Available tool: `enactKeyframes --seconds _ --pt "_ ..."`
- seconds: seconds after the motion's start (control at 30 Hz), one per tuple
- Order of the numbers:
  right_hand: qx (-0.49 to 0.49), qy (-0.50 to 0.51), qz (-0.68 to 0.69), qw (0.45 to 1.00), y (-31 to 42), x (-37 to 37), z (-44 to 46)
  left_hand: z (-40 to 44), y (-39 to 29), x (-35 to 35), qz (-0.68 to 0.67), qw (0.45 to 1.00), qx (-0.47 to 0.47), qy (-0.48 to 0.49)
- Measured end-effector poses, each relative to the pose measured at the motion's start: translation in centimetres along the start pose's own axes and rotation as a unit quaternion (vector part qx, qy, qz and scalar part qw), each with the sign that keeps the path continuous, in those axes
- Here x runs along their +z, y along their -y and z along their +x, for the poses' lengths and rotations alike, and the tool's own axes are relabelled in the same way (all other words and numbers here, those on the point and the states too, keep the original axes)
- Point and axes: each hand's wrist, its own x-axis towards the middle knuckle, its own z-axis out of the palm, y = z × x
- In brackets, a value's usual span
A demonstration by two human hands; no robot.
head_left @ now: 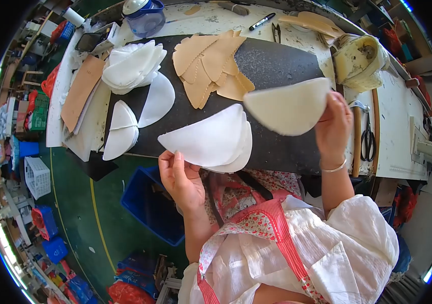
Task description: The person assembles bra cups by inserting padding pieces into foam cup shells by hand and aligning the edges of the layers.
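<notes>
My left hand [181,180] pinches the lower left edge of a white half-moon piece [206,137], with more white pieces [239,157] under its right side. A cream half-moon piece [289,107] is held up at its right edge by my right hand [333,121], the fingers closed on it. The two pieces are close together over the black mat [277,61]. Fanned tan pieces with zigzag edges [208,63] lie beyond them. To the left are a heap of white pieces [132,66], a single white piece [158,101] and a smaller stack [121,131].
Scissors [368,142] lie at the right, below a yellowed container [360,61]. A black pen [262,22], small snips [276,33] and a blue-lidded jar [144,19] are along the back. A blue bin [150,202] stands below the table's front edge.
</notes>
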Motion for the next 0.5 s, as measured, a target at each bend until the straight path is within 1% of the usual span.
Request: enactKeyframes --seconds 0.07,0.1,0.13,0.17,0.2,0.23,0.27,0.33,0.43,0.5 --pt "-0.102 0.016 -0.033 0.994 1.0 -0.3 0.6 -0.1 0.4 -0.4 -0.014 1.0 -0.02 -0.007" --pt "-0.191 -0.002 -0.177 0.966 1.3 -0.1 0.5 -0.2 0.7 -0.5 -0.021 0.999 -0.03 -0.009" --pt "-0.274 -0.019 -0.316 0.908 1.6 0.0 0.4 -0.3 1.2 -0.6 -0.009 0.999 -0.038 -0.01" --pt "-0.351 -0.036 -0.445 0.823 1.7 0.1 0.4 -0.4 1.6 -0.7 0.002 0.999 -0.046 -0.01" --pt "-0.362 0.044 -0.523 0.771 1.6 0.1 0.4 -0.6 2.0 -0.6 0.013 0.998 -0.053 -0.01" --pt "-0.367 0.123 -0.593 0.707 1.3 0.2 0.2 -1.0 2.2 -0.1 0.022 0.998 -0.062 -0.013" --pt "-0.366 0.2 -0.653 0.632 0.8 0.2 0.1 -1.3 2.6 -0.1 0.072 0.997 -0.038 0.001" --pt "-0.247 0.318 -0.671 0.623 -1.5 -0.2 -1.0 -1.7 3.7 -0.7 0.172 0.985 0.011 0.027" --pt "-0.225 0.334 -0.607 0.685 -3.3 1.3 -2.0 -2.1 4.4 -1.3 0.228 0.971 0.059 0.051" --pt "-0.234 0.333 -0.574 0.71 -4.0 2.8 -2.0 -2.4 4.2 -0.9 0.26 0.961 0.084 0.047"
